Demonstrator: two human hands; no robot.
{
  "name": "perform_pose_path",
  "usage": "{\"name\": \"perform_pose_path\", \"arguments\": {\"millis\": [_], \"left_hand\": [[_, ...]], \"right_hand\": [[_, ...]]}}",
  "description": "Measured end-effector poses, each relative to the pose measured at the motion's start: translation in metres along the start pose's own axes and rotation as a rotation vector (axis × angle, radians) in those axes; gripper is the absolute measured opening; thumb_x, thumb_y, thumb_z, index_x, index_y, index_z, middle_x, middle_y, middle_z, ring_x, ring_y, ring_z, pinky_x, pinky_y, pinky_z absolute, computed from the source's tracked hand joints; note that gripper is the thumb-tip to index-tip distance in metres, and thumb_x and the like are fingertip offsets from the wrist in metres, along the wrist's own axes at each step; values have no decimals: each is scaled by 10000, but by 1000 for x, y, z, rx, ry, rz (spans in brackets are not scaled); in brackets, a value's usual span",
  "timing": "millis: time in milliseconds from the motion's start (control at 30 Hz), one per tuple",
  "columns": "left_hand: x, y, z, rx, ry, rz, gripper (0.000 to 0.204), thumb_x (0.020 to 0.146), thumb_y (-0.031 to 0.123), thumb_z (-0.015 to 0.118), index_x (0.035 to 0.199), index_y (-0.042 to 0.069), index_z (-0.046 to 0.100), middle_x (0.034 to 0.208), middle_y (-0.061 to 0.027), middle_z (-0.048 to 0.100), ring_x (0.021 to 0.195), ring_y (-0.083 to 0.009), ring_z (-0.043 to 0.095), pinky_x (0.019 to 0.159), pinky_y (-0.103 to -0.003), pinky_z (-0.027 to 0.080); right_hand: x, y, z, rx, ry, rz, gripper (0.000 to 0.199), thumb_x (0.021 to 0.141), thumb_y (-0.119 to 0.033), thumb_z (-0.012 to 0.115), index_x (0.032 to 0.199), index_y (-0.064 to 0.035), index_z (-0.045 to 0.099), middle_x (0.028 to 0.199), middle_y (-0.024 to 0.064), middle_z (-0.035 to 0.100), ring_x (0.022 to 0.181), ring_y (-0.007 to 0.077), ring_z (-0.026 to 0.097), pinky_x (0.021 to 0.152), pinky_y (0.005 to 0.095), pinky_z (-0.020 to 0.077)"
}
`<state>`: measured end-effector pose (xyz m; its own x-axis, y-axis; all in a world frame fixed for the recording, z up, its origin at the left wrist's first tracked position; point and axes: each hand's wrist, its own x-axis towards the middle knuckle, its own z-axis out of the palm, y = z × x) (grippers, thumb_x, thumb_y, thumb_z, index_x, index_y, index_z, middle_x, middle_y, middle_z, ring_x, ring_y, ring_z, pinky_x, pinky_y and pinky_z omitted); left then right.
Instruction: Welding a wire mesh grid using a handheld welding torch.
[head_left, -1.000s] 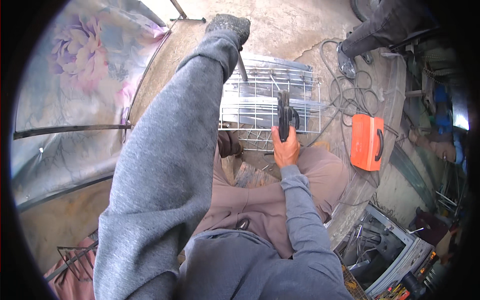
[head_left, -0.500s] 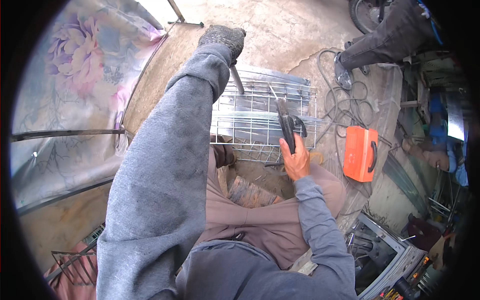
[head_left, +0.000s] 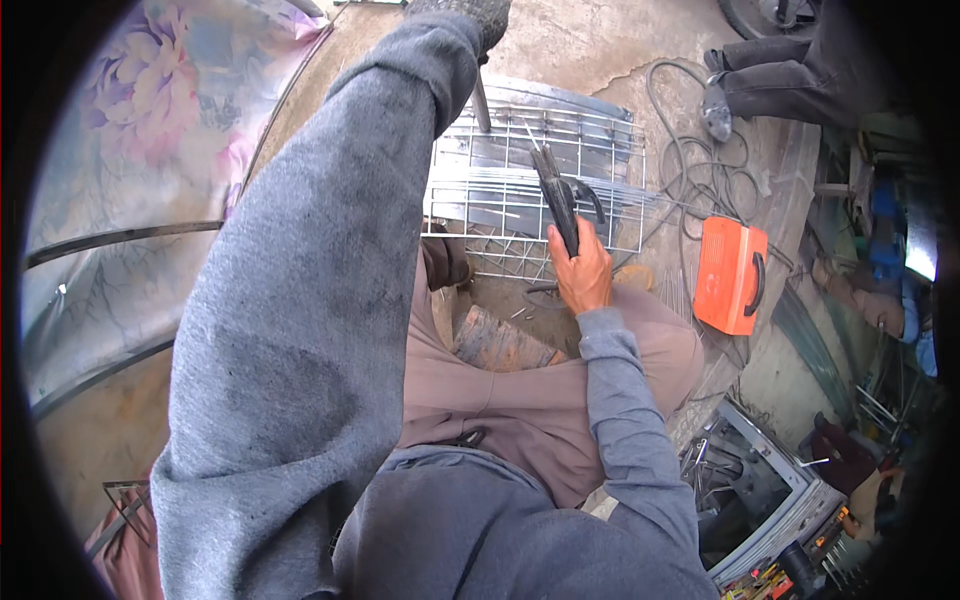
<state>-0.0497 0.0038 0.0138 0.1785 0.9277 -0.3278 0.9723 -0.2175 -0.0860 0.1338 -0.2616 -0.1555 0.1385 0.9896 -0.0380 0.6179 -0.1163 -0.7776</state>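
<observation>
My bare right hand point(head_left: 583, 268) is closed around the black grip of a welding electrode holder point(head_left: 558, 205). A thin electrode point(head_left: 531, 132) sticks out of its jaws, slanting over a welded wire grid point(head_left: 641, 215). Thin straight wires point(head_left: 485, 177) run in a bundle across the grid, and grey metal sheets point(head_left: 585, 108) lie under it. My gloved left hand point(head_left: 465, 12) is partly cut off at the top edge. It appears closed on a grey metal rod point(head_left: 482, 105), which slopes down to the grid; its fingers are mostly hidden.
An orange welding machine point(head_left: 728, 275) with a black handle stands right of the grid, beside coiled cable point(head_left: 690, 160). Another person's legs point(head_left: 775, 85) are at upper right. A wooden block point(head_left: 505, 340) lies between my legs. A flowered sheet point(head_left: 130, 110) hangs at left.
My left hand has moved up toward the top edge. The electrode holder has shifted a little left and up in the picture. The view has tilted slightly, and the other person's legs have moved.
</observation>
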Motion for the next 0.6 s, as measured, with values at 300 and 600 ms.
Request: {"name": "perform_pose_path", "arguments": {"millis": [300,600], "left_hand": [[21,13,4,184,57,115,400,849,125,752,1236,90,658,1067,-172,745,1067,-306,711,875,-420,580],[-27,9,-10,-912,83,-452,503,1017,468,511,878,13,673,698,-149,669,570,-259,648,556,-414,538]], "right_hand": [[-4,2,2,41,-4,0,340,950,-300,684,1159,-45,601,973,249,690,874,463,669,735,500,525],[-3,4,-1,13,-10,-3,347,948,-303,685,1162,-43,600,968,246,694,862,463,669,737,501,531]]}}
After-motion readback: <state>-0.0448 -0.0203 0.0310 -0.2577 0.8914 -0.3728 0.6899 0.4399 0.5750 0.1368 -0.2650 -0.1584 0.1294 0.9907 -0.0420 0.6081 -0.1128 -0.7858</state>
